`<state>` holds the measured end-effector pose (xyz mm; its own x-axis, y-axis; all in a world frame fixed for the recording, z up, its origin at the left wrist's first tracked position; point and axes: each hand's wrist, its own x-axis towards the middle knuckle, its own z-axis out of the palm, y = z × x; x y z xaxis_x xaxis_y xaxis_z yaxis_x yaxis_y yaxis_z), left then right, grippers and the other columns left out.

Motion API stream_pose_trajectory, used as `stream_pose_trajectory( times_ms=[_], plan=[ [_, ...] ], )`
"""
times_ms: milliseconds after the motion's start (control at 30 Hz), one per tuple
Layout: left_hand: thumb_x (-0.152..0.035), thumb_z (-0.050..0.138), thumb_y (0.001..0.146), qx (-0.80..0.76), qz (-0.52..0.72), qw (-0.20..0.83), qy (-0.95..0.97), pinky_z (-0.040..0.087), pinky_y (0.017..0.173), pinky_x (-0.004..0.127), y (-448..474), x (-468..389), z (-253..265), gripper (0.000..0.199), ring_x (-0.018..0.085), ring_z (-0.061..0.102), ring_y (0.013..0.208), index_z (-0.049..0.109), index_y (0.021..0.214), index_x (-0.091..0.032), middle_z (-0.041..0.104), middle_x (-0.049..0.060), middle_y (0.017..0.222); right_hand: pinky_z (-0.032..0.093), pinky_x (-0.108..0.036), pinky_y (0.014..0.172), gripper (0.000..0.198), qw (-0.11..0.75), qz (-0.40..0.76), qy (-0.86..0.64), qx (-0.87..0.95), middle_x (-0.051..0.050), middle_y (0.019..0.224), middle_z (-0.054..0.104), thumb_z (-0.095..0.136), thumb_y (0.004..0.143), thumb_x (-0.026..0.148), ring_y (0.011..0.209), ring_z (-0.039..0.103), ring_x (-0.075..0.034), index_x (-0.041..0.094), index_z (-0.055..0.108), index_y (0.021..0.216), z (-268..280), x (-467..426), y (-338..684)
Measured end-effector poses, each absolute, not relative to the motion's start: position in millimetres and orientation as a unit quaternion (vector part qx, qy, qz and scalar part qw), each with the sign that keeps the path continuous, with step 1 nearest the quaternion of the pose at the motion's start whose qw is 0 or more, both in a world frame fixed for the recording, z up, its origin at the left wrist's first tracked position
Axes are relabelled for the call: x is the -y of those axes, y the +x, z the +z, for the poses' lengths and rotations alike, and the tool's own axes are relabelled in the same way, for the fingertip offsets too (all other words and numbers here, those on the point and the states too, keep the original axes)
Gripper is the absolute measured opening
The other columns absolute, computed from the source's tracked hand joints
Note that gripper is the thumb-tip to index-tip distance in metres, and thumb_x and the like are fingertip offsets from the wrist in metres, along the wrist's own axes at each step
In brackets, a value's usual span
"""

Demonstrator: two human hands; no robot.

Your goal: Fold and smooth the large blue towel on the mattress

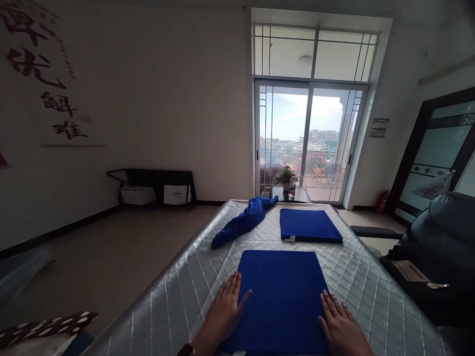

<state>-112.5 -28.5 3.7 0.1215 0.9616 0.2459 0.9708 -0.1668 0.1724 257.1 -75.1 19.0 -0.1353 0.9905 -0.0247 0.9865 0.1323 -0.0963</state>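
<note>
A flat blue cushion (280, 301) was shown lying on a tabletop (374, 277) that was covered by a silver quilted sheet, nearest to the person. Its left edge was touched by the left hand (224, 309), whose fingers were extended and held close together, with the thumb set apart over the cushion's upper face. Its right edge was met by the right hand (343, 321), whose fingers were outstretched and slightly spread, with the thumb laid toward the cushion. Neither hand was closed. A dark band (185, 350) was worn at the left wrist. Beyond the near cushion, a second blue cushion (309, 225) was placed toward the right, with a white tag (292, 239) exposed at its near edge. To its left, a crumpled blue cloth (247, 220) was stretched diagonally across the sheet. Past the far end, a potted plant (286, 177) and a bottle (292, 187) were stood side by side before a sliding glass door (284, 133).
</note>
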Motion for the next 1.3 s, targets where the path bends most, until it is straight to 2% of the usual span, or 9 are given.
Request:
stream_pose_trajectory(
  times_ms=[100, 233, 367, 500, 567, 733, 867, 1033, 1300],
  plan=[
    [-0.067, 0.032, 0.099, 0.634, -0.159, 0.077, -0.753, 0.032, 0.125, 0.052, -106.9, 31.6, 8.3, 0.080, 0.031, 0.033, 0.151, 0.033, 0.156, -0.011, 0.035, 0.016, 0.163, 0.023, -0.051, 0.126, 0.067, 0.015, 0.067, -0.662, 0.747, -0.005, 0.165, 0.020, 0.027, 0.102, 0.052, 0.154, 0.021, -0.028, 0.015, 0.032, 0.157, 11.3, 84.8, 261.1],
    [-0.059, 0.035, 0.103, 0.556, -0.176, 0.109, -0.805, 0.040, 0.121, 0.049, -70.6, 39.5, 12.6, 0.069, 0.029, 0.039, 0.149, 0.027, 0.159, -0.019, 0.037, 0.011, 0.163, 0.021, -0.050, 0.126, 0.067, 0.042, 0.076, -0.666, 0.741, -0.004, 0.165, 0.017, 0.023, 0.103, 0.053, 0.154, 0.018, -0.027, 0.015, 0.028, 0.159, 6.5, 89.7, 260.8],
    [-0.057, 0.034, 0.104, 0.452, -0.163, 0.045, -0.876, 0.042, 0.120, 0.045, 6.3, 52.1, 21.7, 0.066, 0.026, 0.039, 0.149, 0.028, 0.159, -0.020, 0.038, 0.010, 0.162, 0.020, -0.050, 0.127, 0.067, 0.049, 0.072, -0.667, 0.740, -0.007, 0.166, 0.017, 0.024, 0.103, 0.051, 0.155, 0.016, -0.027, 0.012, 0.027, 0.158, 7.9, 91.9, 258.2],
    [-0.055, 0.033, 0.104, 0.359, -0.174, -0.027, -0.917, 0.032, 0.126, 0.044, 72.5, 57.2, 32.8, 0.066, 0.022, 0.026, 0.154, 0.020, 0.161, -0.024, 0.027, 0.006, 0.167, 0.021, -0.050, 0.126, 0.064, 0.053, 0.071, -0.665, 0.742, -0.007, 0.166, 0.021, 0.026, 0.103, 0.047, 0.155, 0.018, -0.027, 0.014, 0.032, 0.157, 5.3, 92.5, 259.0],
    [-0.054, 0.031, 0.105, 0.356, -0.170, -0.051, -0.917, 0.030, 0.127, 0.044, 83.8, 55.3, 34.3, 0.064, 0.022, 0.024, 0.155, 0.022, 0.161, -0.023, 0.027, 0.005, 0.167, 0.022, -0.051, 0.126, 0.062, 0.058, 0.069, -0.664, 0.742, -0.006, 0.165, 0.022, 0.027, 0.103, 0.045, 0.155, 0.019, -0.027, 0.016, 0.034, 0.157, 3.0, 91.9, 259.8],
    [-0.056, 0.028, 0.105, 0.419, -0.131, -0.049, -0.897, 0.035, 0.124, 0.046, 46.2, 49.9, 24.2, 0.065, 0.024, 0.030, 0.153, 0.025, 0.160, -0.022, 0.031, 0.007, 0.165, 0.022, -0.051, 0.126, 0.065, 0.078, 0.083, -0.667, 0.736, -0.007, 0.166, 0.021, 0.029, 0.103, 0.052, 0.155, 0.019, -0.028, 0.016, 0.033, 0.158, 2.8, 91.5, 259.6],
    [-0.059, 0.030, 0.103, 0.486, -0.094, -0.035, -0.868, 0.035, 0.124, 0.046, -25.8, 57.1, 11.1, 0.067, 0.026, 0.031, 0.152, 0.024, 0.159, -0.024, 0.028, 0.005, 0.165, 0.020, -0.049, 0.127, 0.067, 0.073, 0.092, -0.671, 0.732, -0.005, 0.166, 0.018, 0.027, 0.103, 0.054, 0.155, 0.017, -0.027, 0.016, 0.030, 0.158, 5.4, 91.9, 259.9],
    [-0.065, 0.036, 0.099, 0.601, -0.081, -0.042, -0.794, 0.033, 0.124, 0.053, -99.6, 75.8, -1.0, 0.073, 0.032, 0.029, 0.153, 0.024, 0.157, -0.023, 0.023, 0.006, 0.165, 0.020, -0.053, 0.126, 0.065, 0.080, 0.096, -0.666, 0.735, -0.003, 0.165, 0.019, 0.030, 0.103, 0.053, 0.154, 0.019, -0.029, 0.019, 0.034, 0.158, 0.6, 89.8, 261.0],
    [-0.069, 0.032, 0.097, 0.641, -0.087, -0.079, -0.759, 0.034, 0.122, 0.053, -99.4, 87.9, 6.1, 0.084, 0.033, 0.025, 0.154, 0.019, 0.157, -0.012, 0.017, 0.010, 0.167, 0.020, -0.050, 0.127, 0.066, 0.061, 0.100, -0.665, 0.737, -0.004, 0.166, 0.017, 0.027, 0.103, 0.053, 0.155, 0.016, -0.027, 0.016, 0.029, 0.158, 7.6, 90.7, 261.5]
  ],
)
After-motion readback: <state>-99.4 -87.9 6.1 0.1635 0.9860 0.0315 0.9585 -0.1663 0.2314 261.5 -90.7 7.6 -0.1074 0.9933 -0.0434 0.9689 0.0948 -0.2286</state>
